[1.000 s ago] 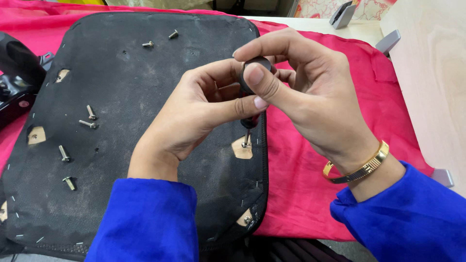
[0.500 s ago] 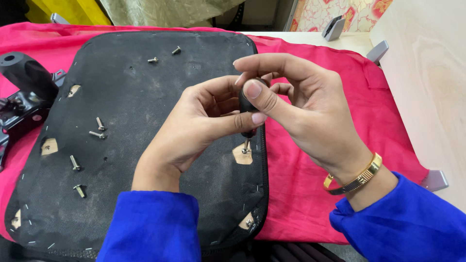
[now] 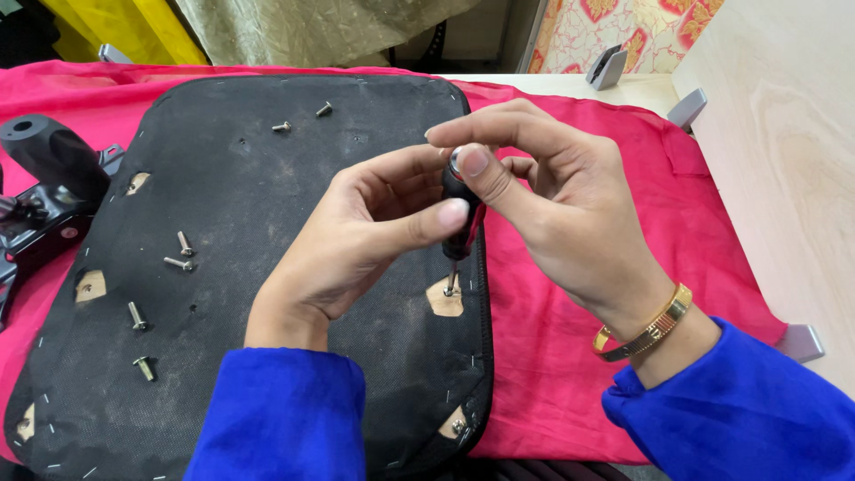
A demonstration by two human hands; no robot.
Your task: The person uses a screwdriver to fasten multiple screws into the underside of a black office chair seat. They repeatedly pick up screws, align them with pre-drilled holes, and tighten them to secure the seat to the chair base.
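From the head view, both hands close on a short black-handled screwdriver (image 3: 460, 214) standing upright on a screw (image 3: 451, 287) in the black seat base (image 3: 267, 196). The left hand (image 3: 356, 240) pinches its handle; the right hand (image 3: 552, 205) pinches the top. Loose screws (image 3: 181, 254) lie nearby.

4 loose bolts (image 3: 183, 253) left of hands (image 3: 463, 223)

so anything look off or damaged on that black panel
Yes. Loose screws lie scattered across the black fabric-covered panel, and its cover is cut open in patches showing wood. Both hands hold a screwdriver upright on a screw.
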